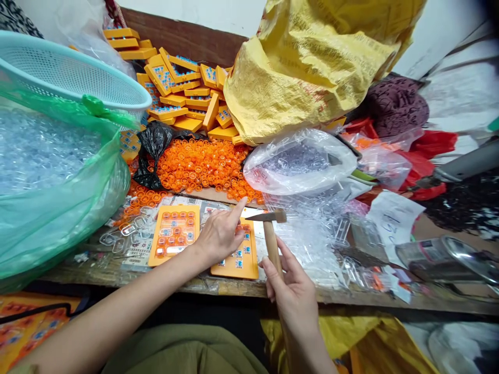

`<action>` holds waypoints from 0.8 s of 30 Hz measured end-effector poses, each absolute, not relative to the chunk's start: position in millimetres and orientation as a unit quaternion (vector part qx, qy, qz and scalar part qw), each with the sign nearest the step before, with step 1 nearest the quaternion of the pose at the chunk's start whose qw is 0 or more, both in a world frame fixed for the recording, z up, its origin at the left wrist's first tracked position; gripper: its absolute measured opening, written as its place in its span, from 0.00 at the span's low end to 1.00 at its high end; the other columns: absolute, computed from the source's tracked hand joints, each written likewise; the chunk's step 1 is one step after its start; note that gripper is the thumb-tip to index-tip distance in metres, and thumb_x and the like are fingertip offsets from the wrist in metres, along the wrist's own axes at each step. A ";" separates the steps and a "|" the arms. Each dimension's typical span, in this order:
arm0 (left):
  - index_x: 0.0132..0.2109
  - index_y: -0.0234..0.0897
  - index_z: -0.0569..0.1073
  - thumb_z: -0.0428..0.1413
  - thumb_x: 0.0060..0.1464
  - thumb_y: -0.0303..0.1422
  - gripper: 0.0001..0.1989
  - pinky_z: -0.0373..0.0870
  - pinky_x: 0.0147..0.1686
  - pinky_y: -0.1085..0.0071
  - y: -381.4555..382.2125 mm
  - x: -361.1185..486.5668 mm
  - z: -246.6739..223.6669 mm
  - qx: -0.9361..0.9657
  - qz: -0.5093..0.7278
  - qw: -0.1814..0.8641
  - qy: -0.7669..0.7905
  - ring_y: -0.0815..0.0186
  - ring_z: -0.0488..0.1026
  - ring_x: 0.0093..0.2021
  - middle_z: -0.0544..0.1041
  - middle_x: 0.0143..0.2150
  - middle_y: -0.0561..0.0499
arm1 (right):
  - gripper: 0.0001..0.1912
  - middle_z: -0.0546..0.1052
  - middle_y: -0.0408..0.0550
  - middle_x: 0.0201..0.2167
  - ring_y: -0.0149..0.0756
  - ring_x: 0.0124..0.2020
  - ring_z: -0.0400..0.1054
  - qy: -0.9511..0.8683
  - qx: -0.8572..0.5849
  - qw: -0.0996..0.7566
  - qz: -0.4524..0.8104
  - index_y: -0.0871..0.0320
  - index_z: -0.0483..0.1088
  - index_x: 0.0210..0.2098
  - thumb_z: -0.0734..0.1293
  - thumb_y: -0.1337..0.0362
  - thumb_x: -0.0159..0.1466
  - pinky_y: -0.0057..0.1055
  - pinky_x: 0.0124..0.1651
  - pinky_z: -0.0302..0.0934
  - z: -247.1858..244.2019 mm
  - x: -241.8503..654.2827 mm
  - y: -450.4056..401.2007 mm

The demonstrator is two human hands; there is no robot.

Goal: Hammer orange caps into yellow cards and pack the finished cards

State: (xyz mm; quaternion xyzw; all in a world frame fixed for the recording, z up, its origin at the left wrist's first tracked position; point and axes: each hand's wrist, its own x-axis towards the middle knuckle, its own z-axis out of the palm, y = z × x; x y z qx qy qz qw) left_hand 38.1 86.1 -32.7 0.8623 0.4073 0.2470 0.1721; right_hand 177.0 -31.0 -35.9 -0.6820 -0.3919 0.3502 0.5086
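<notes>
My right hand point(290, 283) is wrapped around the wooden handle of a small hammer point(272, 244), whose metal head lies level above the right-hand panel. My left hand point(221, 231) hovers over that yellow-orange panel point(251, 259), index finger stretched toward the loose orange rings and thumb apart; its other fingers are partly hidden. Blue switch-like pieces show on this panel, and the hand covers part of it. To the left lies a second yellow-orange panel point(155, 252), with orange-rimmed clear caps over most of its positions.
Loose orange rings point(195, 163) are heaped behind the panels. A green bag point(105, 179) of clear pieces and a blue basket point(132, 96) stand left. Stacked yellow panels point(187, 124) and a yellow sack point(296, 78) are behind. Clear plastic parts point(307, 234) and a can point(429, 259) lie right.
</notes>
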 end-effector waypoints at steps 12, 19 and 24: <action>0.67 0.36 0.43 0.51 0.53 0.25 0.38 0.69 0.46 0.59 91.9 36.7 -32.4 0.861 0.207 0.234 0.402 0.57 0.73 0.44 0.76 0.42 0.45 | 0.22 0.72 0.46 0.55 0.41 0.55 0.68 -0.625 -0.681 0.318 0.209 0.49 0.63 0.60 0.59 0.62 0.67 0.35 0.54 0.64 -21.3 191.2 -30.6; 0.66 0.40 0.47 0.56 0.50 0.25 0.40 0.69 0.46 0.63 95.2 36.5 -29.6 0.816 0.217 0.306 0.440 0.61 0.74 0.41 0.77 0.39 0.51 | 0.22 0.78 0.47 0.45 0.36 0.41 0.76 -0.640 -0.677 0.339 0.134 0.50 0.63 0.60 0.59 0.64 0.66 0.28 0.42 0.69 -19.1 190.6 -31.9; 0.66 0.36 0.51 0.56 0.47 0.24 0.39 0.70 0.45 0.63 95.9 36.0 -29.8 0.795 0.227 0.332 0.454 0.61 0.75 0.41 0.78 0.39 0.50 | 0.23 0.75 0.47 0.52 0.39 0.47 0.74 -0.626 -0.697 0.307 0.168 0.51 0.62 0.60 0.59 0.62 0.66 0.29 0.45 0.69 -30.2 192.1 -34.0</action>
